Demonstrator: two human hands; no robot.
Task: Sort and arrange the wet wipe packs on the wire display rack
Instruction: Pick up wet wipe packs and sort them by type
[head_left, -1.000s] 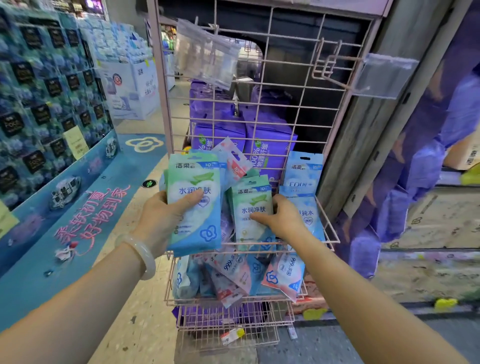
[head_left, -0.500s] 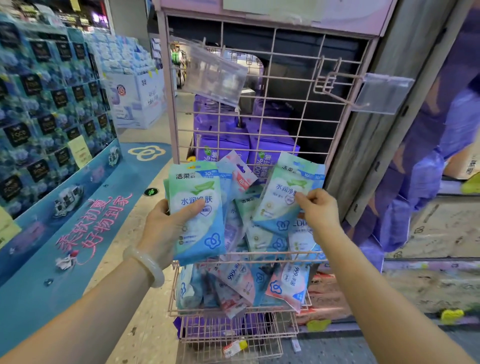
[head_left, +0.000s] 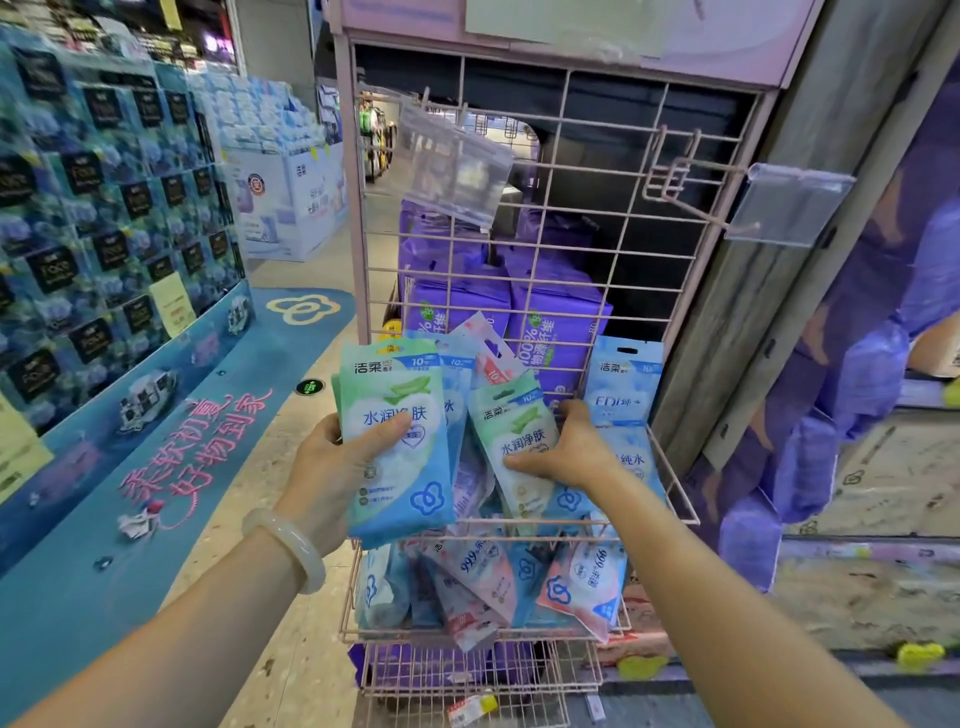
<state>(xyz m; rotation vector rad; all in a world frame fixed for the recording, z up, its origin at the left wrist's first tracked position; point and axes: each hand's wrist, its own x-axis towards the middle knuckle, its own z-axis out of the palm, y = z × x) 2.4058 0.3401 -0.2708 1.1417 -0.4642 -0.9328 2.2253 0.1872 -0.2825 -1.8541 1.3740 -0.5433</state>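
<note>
Head view, my left hand gripped a stack of green packs, my right hand clasped another green pack in the pink wire rack.

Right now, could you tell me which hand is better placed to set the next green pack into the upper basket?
The right hand: it grips a green pack already inside the upper basket. The left hand is occupied holding a stack of packs at the basket's left edge.
</note>
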